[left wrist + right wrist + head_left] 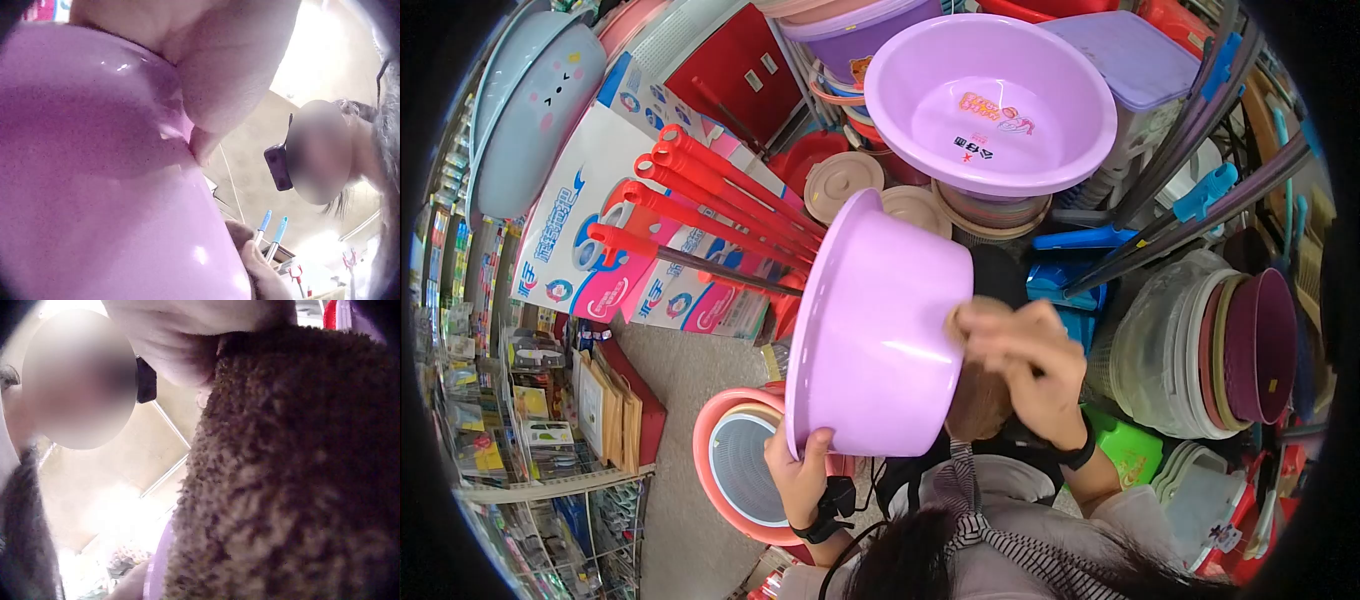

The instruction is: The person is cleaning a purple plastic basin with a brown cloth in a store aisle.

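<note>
Lilac basin (880,340), tipped sideways at centre. My left hand (800,480) pinches its rim at 7 o'clock; at 3 o'clock, my right hand (1035,375) grips a brown fleecy cloth (281,475) by the base.

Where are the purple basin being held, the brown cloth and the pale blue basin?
Held purple basin (885,340): head view, outer side.
Brown cloth (281,469): right wrist view, fuzzy surface.
Pale blue basin (535,130): head view, printed surface.

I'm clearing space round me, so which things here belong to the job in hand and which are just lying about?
Job in hand:
Held lilac basin, left hand on its rim
Brown cloth, in the right hand

Lying about:
Upper lilac basin
Red-handled poles
Stacked tubs
</note>
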Tool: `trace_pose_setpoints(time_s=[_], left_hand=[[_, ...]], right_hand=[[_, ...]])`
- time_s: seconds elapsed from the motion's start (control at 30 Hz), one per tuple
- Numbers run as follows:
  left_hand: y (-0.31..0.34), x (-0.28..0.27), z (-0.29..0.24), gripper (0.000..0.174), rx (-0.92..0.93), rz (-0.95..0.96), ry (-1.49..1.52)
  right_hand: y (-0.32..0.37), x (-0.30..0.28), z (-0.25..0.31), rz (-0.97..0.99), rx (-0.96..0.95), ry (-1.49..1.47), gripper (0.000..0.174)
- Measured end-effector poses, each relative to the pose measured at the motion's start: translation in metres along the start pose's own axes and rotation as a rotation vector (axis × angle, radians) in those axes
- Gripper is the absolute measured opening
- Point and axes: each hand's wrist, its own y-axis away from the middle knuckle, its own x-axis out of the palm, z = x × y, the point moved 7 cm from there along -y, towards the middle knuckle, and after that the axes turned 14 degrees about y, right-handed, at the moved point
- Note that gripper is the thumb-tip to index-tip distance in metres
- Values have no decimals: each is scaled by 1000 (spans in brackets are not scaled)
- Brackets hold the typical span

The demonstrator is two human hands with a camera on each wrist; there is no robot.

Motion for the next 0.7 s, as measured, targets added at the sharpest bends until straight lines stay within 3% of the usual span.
trace_pose_setpoints(time_s=[0.03,0.1,0.33,0.47,0.6,0.7], left_hand=[[1,4,-2,45,16,27,-24],[2,4,-7,44,33,60,-71],[-1,1,-4,50,90,-49,-53],[-1,5,-1,60,-19,18,-51],[-5,5,-4,51,57,-80,9],[-6,1,-4,53,11,-79,-14]], right_hand=[[-6,-8,-4,-101,57,71,31],[-9,5,-4,-76,89,119,31],[21,31,28,158,-234,60,34],[10,30,21,92,-262,79,37],[-14,28,-5,-4,-84,61,30],[-15,34,1,-32,-101,103,30]])
